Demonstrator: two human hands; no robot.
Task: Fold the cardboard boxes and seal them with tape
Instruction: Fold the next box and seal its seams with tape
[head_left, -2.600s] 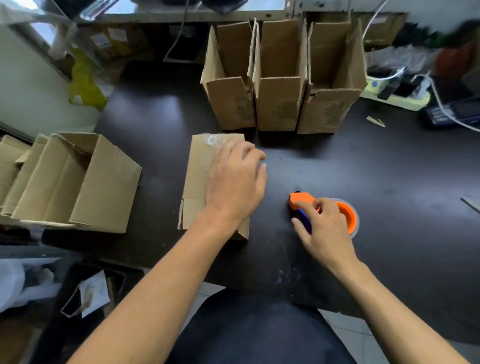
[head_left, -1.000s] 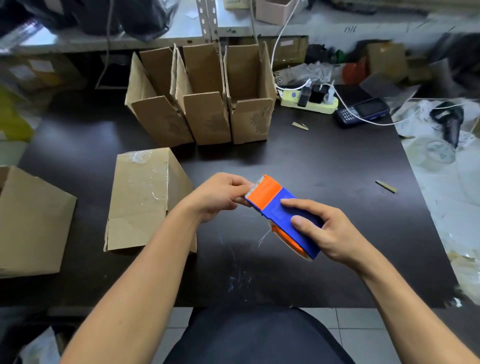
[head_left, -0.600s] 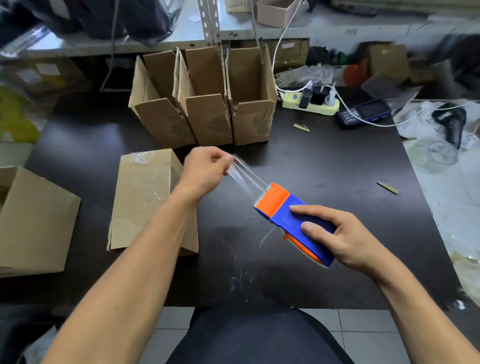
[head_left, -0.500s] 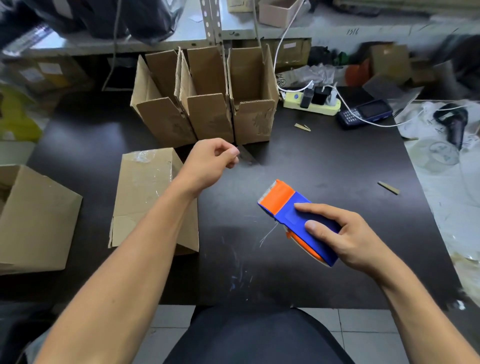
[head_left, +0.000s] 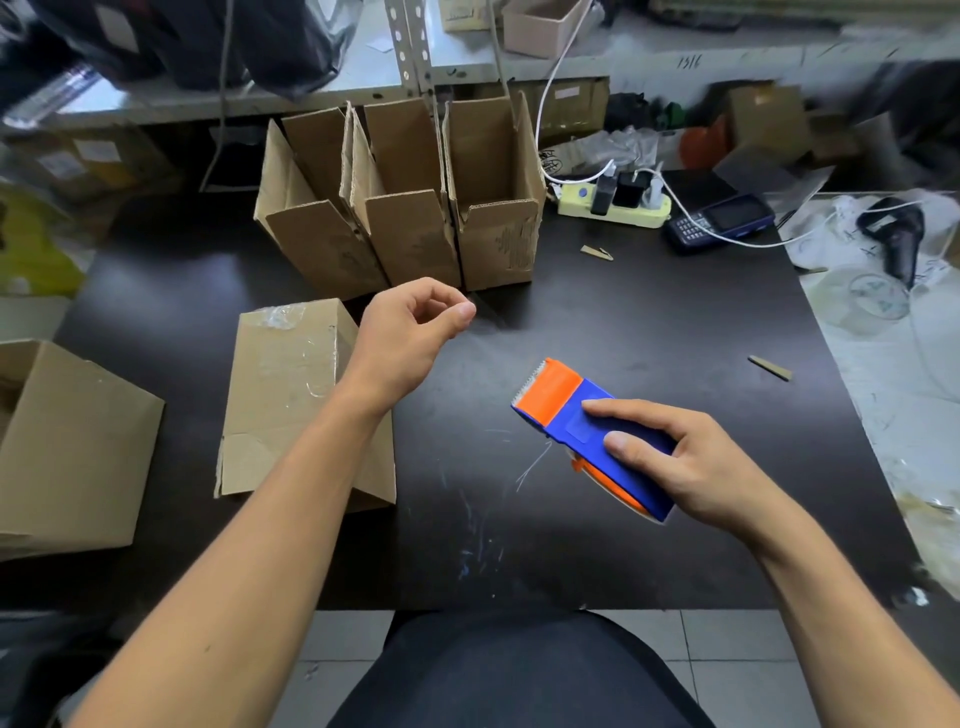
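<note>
My right hand (head_left: 691, 467) grips a blue and orange tape dispenser (head_left: 566, 410) above the dark table (head_left: 649, 338), with its toothed edge pointing up and left. My left hand (head_left: 410, 332) hovers over the table with curled fingers and pinches a short, faint strip of clear tape (head_left: 488, 317) between thumb and forefinger. A closed cardboard box (head_left: 291, 395) with tape on its top end lies under my left forearm. Three upright open boxes (head_left: 405, 218) stand side by side at the back.
A larger cardboard box (head_left: 67, 441) lies at the left edge. A power strip (head_left: 613, 205), a phone (head_left: 722, 221) and cables sit at the back right. Small cardboard scraps (head_left: 769, 366) lie on the table. Plastic film and a scanner (head_left: 893, 234) are at the far right.
My left hand pulled clear tape out of the dispenser and up to the left. The tape came free of the blade, and the dispenser moved down and right.
</note>
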